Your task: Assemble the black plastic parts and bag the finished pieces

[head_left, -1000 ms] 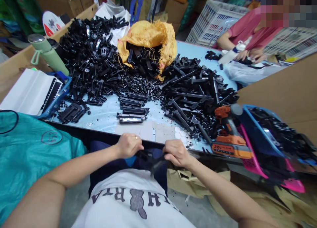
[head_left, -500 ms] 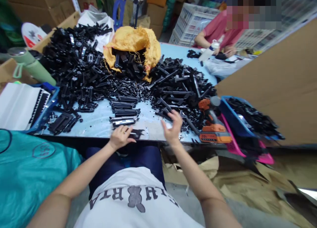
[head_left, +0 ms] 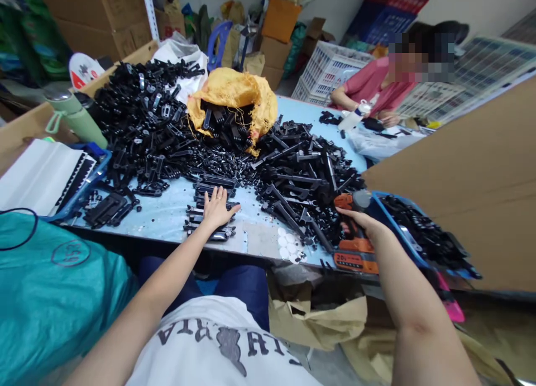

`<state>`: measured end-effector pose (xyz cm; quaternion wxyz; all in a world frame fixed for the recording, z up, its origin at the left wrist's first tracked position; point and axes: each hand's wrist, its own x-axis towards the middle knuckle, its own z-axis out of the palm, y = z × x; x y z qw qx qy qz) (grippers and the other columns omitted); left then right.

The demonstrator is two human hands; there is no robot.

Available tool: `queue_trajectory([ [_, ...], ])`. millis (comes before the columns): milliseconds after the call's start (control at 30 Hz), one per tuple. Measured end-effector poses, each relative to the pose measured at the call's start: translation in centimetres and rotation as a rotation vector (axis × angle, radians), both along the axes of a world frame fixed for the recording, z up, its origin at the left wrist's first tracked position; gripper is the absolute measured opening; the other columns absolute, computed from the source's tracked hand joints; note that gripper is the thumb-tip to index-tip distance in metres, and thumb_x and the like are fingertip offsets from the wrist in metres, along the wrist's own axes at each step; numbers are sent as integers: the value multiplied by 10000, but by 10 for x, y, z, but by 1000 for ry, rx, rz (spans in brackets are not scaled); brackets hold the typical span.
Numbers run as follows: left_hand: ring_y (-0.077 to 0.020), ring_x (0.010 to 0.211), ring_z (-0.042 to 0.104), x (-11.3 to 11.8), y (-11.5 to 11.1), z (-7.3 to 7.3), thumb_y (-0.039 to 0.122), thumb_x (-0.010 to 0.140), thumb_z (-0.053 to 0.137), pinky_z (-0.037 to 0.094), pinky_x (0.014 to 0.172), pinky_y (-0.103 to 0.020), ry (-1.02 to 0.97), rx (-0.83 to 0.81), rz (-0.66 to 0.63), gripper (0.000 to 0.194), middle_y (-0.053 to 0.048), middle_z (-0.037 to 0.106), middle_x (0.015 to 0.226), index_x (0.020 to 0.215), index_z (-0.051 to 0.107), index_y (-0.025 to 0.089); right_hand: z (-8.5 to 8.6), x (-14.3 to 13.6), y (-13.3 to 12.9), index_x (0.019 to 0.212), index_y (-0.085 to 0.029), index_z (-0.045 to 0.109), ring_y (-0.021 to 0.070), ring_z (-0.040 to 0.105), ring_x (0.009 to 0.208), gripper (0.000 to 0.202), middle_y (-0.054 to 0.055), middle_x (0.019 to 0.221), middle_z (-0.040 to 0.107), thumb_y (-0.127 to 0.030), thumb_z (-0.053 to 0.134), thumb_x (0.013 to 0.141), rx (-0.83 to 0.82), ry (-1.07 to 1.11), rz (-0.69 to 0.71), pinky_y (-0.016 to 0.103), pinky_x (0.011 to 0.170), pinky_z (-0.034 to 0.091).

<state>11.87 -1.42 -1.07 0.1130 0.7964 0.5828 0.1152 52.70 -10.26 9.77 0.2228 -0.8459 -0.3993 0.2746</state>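
Spreading its fingers apart, the left grip (head_left: 216,208) lies over the row of black parts (head_left: 209,232) on the tabletop (head_left: 165,207). The right grip (head_left: 360,221) is clamped on the orange drill (head_left: 354,261), beside the blue basket (head_left: 408,249).

A pale-green cylindrical bottle (head_left: 85,123) stands behind some white paper sheets (head_left: 39,174); a large teal sack (head_left: 54,308) lies nearer.

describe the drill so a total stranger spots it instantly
At the light blue table's near edge, look right, beside the blue basket. The power drill lies there under the right hand, its orange casing unlike the black heap to its left.
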Motion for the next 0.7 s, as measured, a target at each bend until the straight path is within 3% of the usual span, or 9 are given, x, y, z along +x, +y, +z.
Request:
queue_trajectory([
  [100,-276,1396,138,-14,-4,1,686,832,194,48,1125,-509,-3,-3,-68,778,-71,276,1485,1410,316,180,2,-1,5,588,-166,512,124,465,425,246,36,486,512,-303,649,740,-165,261,-165,307,481,432],
  [200,-255,1396,148,-24,-5,1,653,855,183,48,1130,-488,-14,2,-107,720,-47,297,1478,1405,329,212,12,-5,-1,608,-174,514,119,462,425,211,16,492,507,-250,693,690,-136,238,-219,294,476,426],
  [300,-256,1400,130,-26,3,1,673,841,189,56,1135,-459,-26,-8,-97,766,-86,275,1486,1393,351,166,37,-16,-12,648,-190,542,124,452,412,197,2,490,504,-224,735,632,-53,131,-260,283,433,390],
  [400,-273,1406,82,-17,20,2,710,812,201,52,1136,-453,-49,-13,-55,860,-151,218,1496,1388,339,86,76,-36,-18,756,-202,591,124,429,393,201,-10,482,500,-200,739,621,52,51,-240,282,411,359],
  [500,-277,1407,64,-3,35,4,725,797,198,13,1127,-491,-68,-53,-55,875,-144,196,1504,1400,313,102,110,-66,-6,836,-193,582,116,421,379,232,-31,463,485,-157,703,642,72,52,-122,284,421,357],
  [567,-275,1408,65,4,38,4,742,781,201,8,1124,-500,-73,-107,-68,890,-134,191,1507,1408,297,118,121,-93,12,845,-168,567,109,427,377,217,-36,453,482,-152,672,656,44,47,39,271,421,355],
  [700,-251,1411,49,11,31,0,766,758,210,58,1143,-417,-106,-124,-158,983,-138,157,1515,1439,160,58,112,-168,74,895,-117,571,96,457,401,249,-42,467,496,-151,631,656,-46,42,494,226,429,369],
])
